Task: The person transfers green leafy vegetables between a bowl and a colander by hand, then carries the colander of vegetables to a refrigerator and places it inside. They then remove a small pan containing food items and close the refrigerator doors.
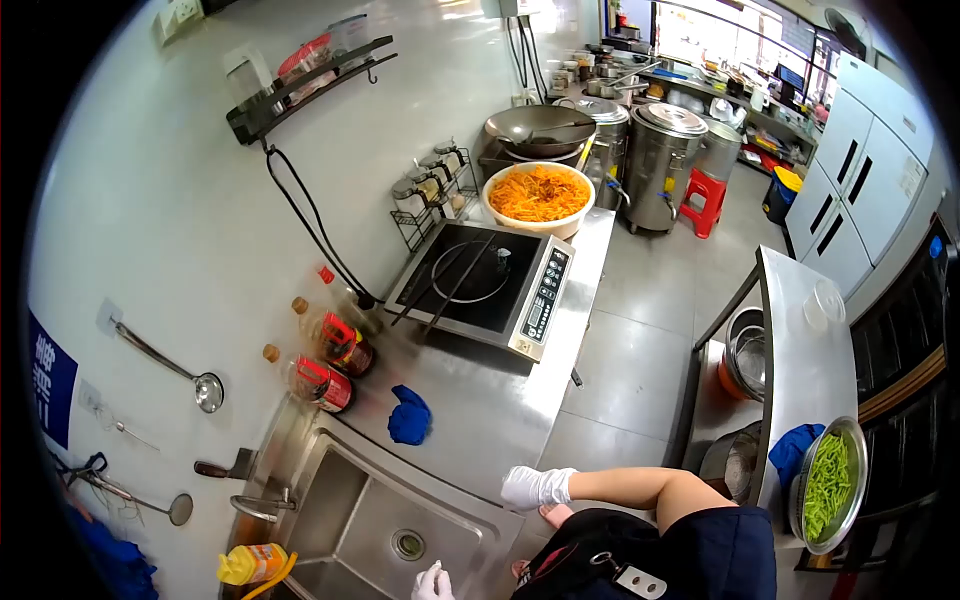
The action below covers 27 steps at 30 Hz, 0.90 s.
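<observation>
Both of my hands wear white gloves. My right hand is at the front edge of the steel counter, beside the sink's corner; its fingers cannot be told apart. At the bottom of the view, my left hand is by the near side of the steel sink. Its visible fingers look pressed together, and whatever they may hold is hidden. A crumpled blue cloth lies on the counter beyond the sink. Past it sits an induction cooker with dark chopsticks across its top.
A basin of orange shreds and a wok stand beyond the cooker. Sauce bottles line the wall, and a yellow bottle is by the sink. At right, a steel side table bears a bowl of green vegetables.
</observation>
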Each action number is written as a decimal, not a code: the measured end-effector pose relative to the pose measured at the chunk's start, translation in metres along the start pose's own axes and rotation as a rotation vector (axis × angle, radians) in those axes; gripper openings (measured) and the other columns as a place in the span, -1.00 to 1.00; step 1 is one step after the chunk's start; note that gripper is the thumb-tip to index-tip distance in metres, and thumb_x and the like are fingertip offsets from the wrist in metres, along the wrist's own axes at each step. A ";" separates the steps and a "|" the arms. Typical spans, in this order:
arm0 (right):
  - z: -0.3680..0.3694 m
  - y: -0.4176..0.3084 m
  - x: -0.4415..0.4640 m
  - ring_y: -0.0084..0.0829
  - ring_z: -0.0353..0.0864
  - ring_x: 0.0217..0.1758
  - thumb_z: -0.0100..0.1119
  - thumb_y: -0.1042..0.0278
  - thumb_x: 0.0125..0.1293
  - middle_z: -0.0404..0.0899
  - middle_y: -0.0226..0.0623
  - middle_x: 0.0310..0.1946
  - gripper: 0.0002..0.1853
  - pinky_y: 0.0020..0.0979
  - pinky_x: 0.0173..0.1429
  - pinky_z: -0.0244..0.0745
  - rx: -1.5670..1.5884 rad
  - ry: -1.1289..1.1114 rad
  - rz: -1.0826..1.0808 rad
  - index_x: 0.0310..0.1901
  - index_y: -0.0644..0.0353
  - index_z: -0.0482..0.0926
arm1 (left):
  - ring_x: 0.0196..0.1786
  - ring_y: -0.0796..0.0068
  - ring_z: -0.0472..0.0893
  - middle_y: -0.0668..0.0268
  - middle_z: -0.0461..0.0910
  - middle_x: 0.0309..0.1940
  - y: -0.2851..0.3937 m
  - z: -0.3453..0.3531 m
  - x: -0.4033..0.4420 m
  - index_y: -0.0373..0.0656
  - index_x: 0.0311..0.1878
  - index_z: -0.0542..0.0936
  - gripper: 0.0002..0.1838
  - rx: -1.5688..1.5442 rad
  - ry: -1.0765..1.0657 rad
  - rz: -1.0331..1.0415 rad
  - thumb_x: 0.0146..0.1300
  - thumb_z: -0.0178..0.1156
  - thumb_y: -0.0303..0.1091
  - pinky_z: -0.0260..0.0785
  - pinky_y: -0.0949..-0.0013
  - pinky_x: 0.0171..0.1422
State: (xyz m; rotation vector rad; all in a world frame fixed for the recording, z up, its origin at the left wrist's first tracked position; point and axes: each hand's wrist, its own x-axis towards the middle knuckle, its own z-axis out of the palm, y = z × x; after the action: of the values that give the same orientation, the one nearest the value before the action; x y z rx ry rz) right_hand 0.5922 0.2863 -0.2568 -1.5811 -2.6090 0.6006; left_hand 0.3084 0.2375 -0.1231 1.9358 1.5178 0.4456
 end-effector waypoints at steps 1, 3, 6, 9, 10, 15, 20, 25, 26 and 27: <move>0.006 0.003 0.000 -0.08 0.61 -0.51 0.14 0.25 -0.07 0.58 -0.08 -0.61 -0.79 -0.19 -0.41 0.49 -0.002 0.020 0.001 -0.58 0.23 0.63 | -0.06 0.06 0.54 0.04 0.58 -0.15 0.000 0.000 0.002 -0.23 -0.06 0.60 -0.74 0.010 0.001 0.006 0.31 0.06 -0.31 0.38 0.19 0.06; -0.010 0.005 -0.007 -0.07 0.60 -0.53 0.14 0.27 -0.11 0.57 -0.06 -0.62 -0.80 -0.20 -0.44 0.49 -0.009 0.021 0.003 -0.60 0.25 0.62 | -0.06 0.05 0.54 0.04 0.59 -0.15 0.005 -0.003 0.005 -0.23 -0.07 0.60 -0.74 0.043 -0.003 0.011 0.31 0.05 -0.30 0.37 0.19 0.06; -0.018 0.013 -0.012 -0.06 0.60 -0.54 0.14 0.30 -0.14 0.55 -0.05 -0.64 -0.80 -0.18 -0.43 0.50 0.000 0.002 0.003 -0.63 0.28 0.59 | -0.20 0.17 0.58 0.12 0.58 -0.28 -0.014 0.014 0.004 -0.24 -0.11 0.61 -0.78 0.049 0.040 0.000 0.17 0.15 -0.42 0.41 0.25 -0.05; -0.016 0.016 -0.017 -0.05 0.61 -0.51 0.13 0.30 -0.06 0.56 -0.04 -0.61 -0.80 -0.16 -0.41 0.52 0.035 -0.090 0.017 -0.54 0.28 0.60 | -0.22 0.12 0.59 0.20 0.60 -0.28 -0.030 0.025 -0.002 -0.11 -0.12 0.63 -0.76 0.061 0.104 -0.039 0.16 0.20 -0.27 0.43 0.20 -0.11; 0.003 0.022 -0.018 -0.07 0.62 -0.45 0.10 0.28 0.07 0.60 -0.09 -0.51 -0.80 -0.15 -0.36 0.53 0.100 -0.032 -0.010 -0.38 0.20 0.63 | -0.19 0.10 0.58 0.16 0.61 -0.25 -0.028 0.024 -0.006 -0.11 -0.11 0.63 -0.74 0.078 0.149 0.000 0.17 0.19 -0.25 0.43 0.19 -0.10; 0.026 0.003 -0.007 -0.04 0.57 -0.43 0.18 0.22 0.18 0.61 -0.07 -0.41 -0.81 -0.12 -0.31 0.47 0.141 0.032 -0.164 -0.27 0.11 0.65 | -0.13 0.08 0.57 0.11 0.59 -0.21 -0.069 0.036 -0.057 -0.18 -0.05 0.58 -0.68 0.096 0.239 -0.093 0.26 0.08 -0.18 0.41 0.16 -0.04; 0.028 -0.047 0.033 -0.09 0.58 -0.29 0.22 0.35 0.13 0.61 -0.12 -0.41 -0.86 -0.16 -0.18 0.47 0.210 0.107 -0.369 -0.27 0.12 0.65 | -0.08 0.10 0.58 0.11 0.60 -0.15 -0.103 0.035 -0.123 -0.11 -0.06 0.59 -0.67 0.013 0.298 -0.523 0.24 0.10 -0.11 0.43 0.18 -0.01; 0.011 -0.116 0.084 -0.11 0.55 -0.32 0.21 0.39 0.12 0.59 -0.11 -0.41 -0.82 -0.15 -0.18 0.46 0.085 0.061 -0.592 -0.22 0.19 0.63 | -0.13 0.26 0.62 0.15 0.64 -0.21 -0.152 0.031 -0.207 -0.16 -0.03 0.60 -0.67 -0.376 0.728 -0.804 0.27 0.12 -0.16 0.42 0.31 0.01; 0.010 -0.132 0.091 -0.12 0.55 -0.32 0.21 0.40 0.11 0.59 -0.11 -0.41 -0.82 -0.15 -0.18 0.46 0.090 0.052 -0.611 -0.23 0.20 0.63 | -0.16 0.31 0.62 0.17 0.65 -0.23 -0.168 0.031 -0.226 -0.18 -0.01 0.59 -0.66 -0.435 0.811 -0.820 0.28 0.11 -0.16 0.42 0.34 -0.01; 0.011 -0.145 0.097 -0.12 0.55 -0.31 0.21 0.41 0.10 0.59 -0.11 -0.42 -0.82 -0.16 -0.18 0.46 0.096 0.042 -0.631 -0.23 0.21 0.63 | -0.18 0.36 0.62 0.19 0.66 -0.24 -0.183 0.031 -0.243 -0.21 0.01 0.58 -0.64 -0.494 0.896 -0.836 0.29 0.10 -0.15 0.42 0.37 -0.03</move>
State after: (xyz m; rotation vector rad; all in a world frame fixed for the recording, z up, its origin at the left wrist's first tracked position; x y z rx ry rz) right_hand 0.4197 0.3073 -0.2340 -0.6612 -2.7657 0.6072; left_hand 0.1240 0.0223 -0.2387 0.5844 2.2740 1.2267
